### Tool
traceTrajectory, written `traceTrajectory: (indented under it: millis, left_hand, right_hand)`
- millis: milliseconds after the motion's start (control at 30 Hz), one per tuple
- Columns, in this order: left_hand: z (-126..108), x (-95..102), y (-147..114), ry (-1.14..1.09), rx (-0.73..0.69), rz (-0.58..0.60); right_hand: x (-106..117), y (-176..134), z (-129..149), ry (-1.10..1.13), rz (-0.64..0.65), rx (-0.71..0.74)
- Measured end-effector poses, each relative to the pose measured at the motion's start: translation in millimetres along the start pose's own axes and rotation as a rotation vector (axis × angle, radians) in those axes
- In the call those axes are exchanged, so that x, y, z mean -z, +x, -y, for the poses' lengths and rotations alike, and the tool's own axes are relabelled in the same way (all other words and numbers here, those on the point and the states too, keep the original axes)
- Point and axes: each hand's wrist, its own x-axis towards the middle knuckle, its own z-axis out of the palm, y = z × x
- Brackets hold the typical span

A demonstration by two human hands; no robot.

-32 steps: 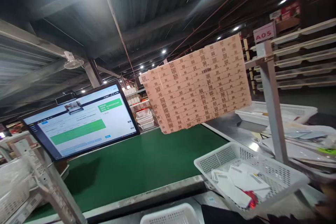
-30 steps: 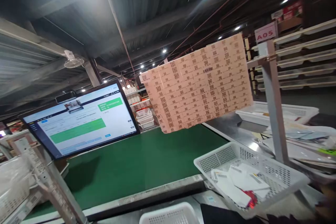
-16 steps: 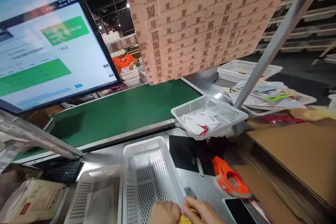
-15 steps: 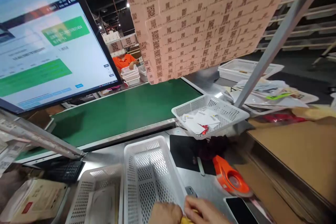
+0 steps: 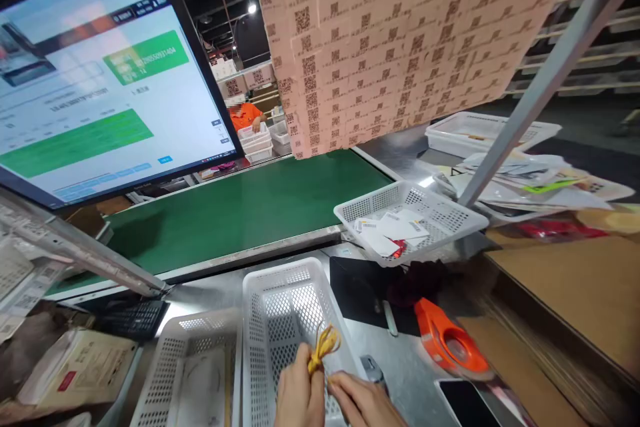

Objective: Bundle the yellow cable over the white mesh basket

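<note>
Hands are raised from the lower edge over a white basket (image 5: pixel 280 307) — a yellow tie (image 5: pixel 323 345) is pinched by the left hand (image 5: pixel 294 395), while the right hand (image 5: pixel 363 401) is held curled beside it.

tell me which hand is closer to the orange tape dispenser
Right. The right hand lies just left of the orange tape dispenser; the left hand, pinching the yellow rubber bands, is farther left over the white basket.

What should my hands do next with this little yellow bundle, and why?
Probably lower the yellow bundle into the white basket just beneath. The left hand pinches it above the basket's near end, the right hand sits close beside it, and that part of the basket looks bare.
</note>
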Motion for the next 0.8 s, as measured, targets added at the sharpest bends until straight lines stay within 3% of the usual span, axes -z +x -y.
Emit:
traceTrajectory:
  millis: [167, 233, 300, 367, 467, 533, 633, 700, 733, 800]
  left_hand:
    - [-13, 22.7, -6, -0.354, -0.023, 0.35]
    - [-10, 19.7, -3, -0.315, -0.04, 0.286]
    - [-6, 10.7, 3, -0.111, -0.076, 0.103]
    - [-1, 0.6, 9, 0.153, -0.068, 0.016]
    - [3, -4.5, 8, 0.509, -0.176, 0.121]
    - [-1, 1.2, -1, 0.73, -0.426, 0.274]
    - [-13, 10.9, -20, 0.857, -0.81, 0.487]
    - [-16, 10.3, -30, 0.765, -0.9, 0.557]
    - [-14, 7.7, -34, 0.681, -0.909, 0.552]
    - [-5, 1.8, -40, 0.447, -0.874, 0.433]
  right_hand:
    - [-2, -12, -3, -0.273, 0.009, 0.136]
    - [-2, -14, 2, -0.367, 0.034, 0.135]
    - [-4, -14, 7, -0.53, 0.076, 0.128]
    - [-1, -12, 13, -0.718, 0.126, 0.156]
    - [22, -9, 24, -0.91, 0.263, 0.244]
    - [48, -7, 39, -0.959, 0.384, 0.321]
    - [90, 3, 69, -0.826, 0.534, 0.402]
    - [108, 16, 82, -0.529, 0.634, 0.385]
    - [113, 23, 83, -0.357, 0.707, 0.36]
    - [115, 38, 76, -0.044, 0.808, 0.275]
